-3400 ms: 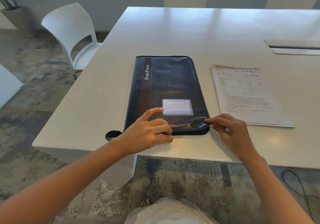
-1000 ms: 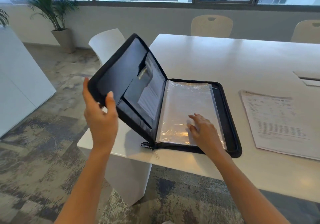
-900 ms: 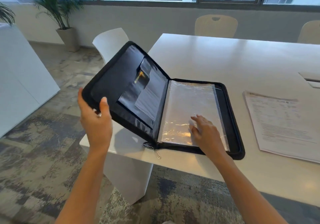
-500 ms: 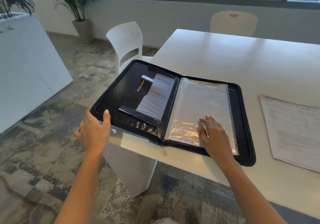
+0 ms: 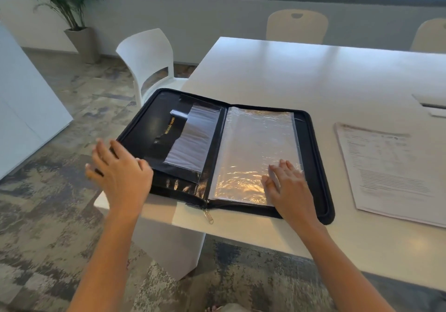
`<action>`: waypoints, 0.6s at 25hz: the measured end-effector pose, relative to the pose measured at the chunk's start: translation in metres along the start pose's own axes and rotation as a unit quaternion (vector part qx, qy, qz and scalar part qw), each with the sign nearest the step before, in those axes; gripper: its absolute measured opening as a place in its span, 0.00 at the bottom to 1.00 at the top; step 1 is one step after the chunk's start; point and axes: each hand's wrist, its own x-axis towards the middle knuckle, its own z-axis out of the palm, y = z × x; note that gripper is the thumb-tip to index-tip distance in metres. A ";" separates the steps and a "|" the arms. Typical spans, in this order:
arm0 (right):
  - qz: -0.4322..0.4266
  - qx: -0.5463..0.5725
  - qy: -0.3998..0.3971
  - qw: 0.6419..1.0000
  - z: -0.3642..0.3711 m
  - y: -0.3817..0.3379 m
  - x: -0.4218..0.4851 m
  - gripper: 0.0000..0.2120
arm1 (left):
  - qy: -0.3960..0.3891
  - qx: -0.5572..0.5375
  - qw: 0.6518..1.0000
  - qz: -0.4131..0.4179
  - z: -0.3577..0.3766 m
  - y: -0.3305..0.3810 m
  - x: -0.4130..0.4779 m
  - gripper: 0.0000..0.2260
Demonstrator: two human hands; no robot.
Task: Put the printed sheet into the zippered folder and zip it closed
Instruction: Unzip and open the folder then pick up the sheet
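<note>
The black zippered folder (image 5: 313,157) lies fully open at the near left corner of the white table (image 5: 301,75). Its left cover overhangs the table edge and shows dark pockets with a clear sleeve. Its right half holds shiny clear plastic sleeves (image 5: 253,147). My left hand (image 5: 120,171) hovers flat over the near left corner of the left cover, fingers spread. My right hand (image 5: 287,186) rests flat on the lower part of the plastic sleeves. The printed sheet (image 5: 386,167) lies on the table to the right of the folder, untouched. A metal zipper pull (image 5: 208,216) dangles at the spine's near end.
A white chair (image 5: 147,63) stands just left of the table, behind the folder's left cover. Two beige chairs (image 5: 296,26) sit at the far side. A cable slot (image 5: 432,106) is set in the table at the right. A potted plant (image 5: 72,10) stands far left.
The folder, closed at first, has been unzipped and swung open. My left hand lowered the left cover flat and let go of its edge. My right hand stayed pressed on the plastic sleeves.
</note>
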 end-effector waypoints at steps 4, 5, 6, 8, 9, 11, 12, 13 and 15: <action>0.020 -0.054 0.007 0.998 -0.009 0.019 -0.001 0.24 | -0.067 -0.012 0.989 0.132 0.011 0.071 -0.013 0.35; 0.026 -0.061 0.012 0.998 -0.012 0.023 -0.001 0.24 | -0.095 -0.019 0.982 0.160 0.017 0.088 -0.019 0.36; 0.035 -0.062 0.017 0.997 -0.016 0.027 -0.001 0.24 | -0.124 -0.029 0.974 0.186 0.022 0.105 -0.025 0.36; 0.059 -0.058 0.030 0.996 -0.024 0.039 -0.002 0.24 | -0.181 -0.055 0.953 0.236 0.035 0.140 -0.038 0.37; 0.071 -0.055 0.038 0.995 -0.028 0.045 -0.002 0.23 | -0.202 -0.063 0.942 0.261 0.040 0.158 -0.044 0.37; 0.102 -0.059 0.059 0.991 -0.036 0.060 -0.003 0.23 | -0.232 -0.081 0.916 0.315 0.049 0.193 -0.059 0.36; 0.120 -0.064 0.071 0.988 -0.042 0.070 -0.003 0.23 | -0.241 -0.091 0.903 0.343 0.052 0.211 -0.067 0.36; 0.140 -0.068 0.082 0.984 -0.048 0.080 -0.003 0.23 | -0.245 -0.097 0.890 0.371 0.054 0.229 -0.076 0.35; 0.181 -0.076 0.101 0.975 -0.061 0.104 -0.002 0.24 | -0.248 -0.098 0.867 0.421 0.059 0.264 -0.093 0.35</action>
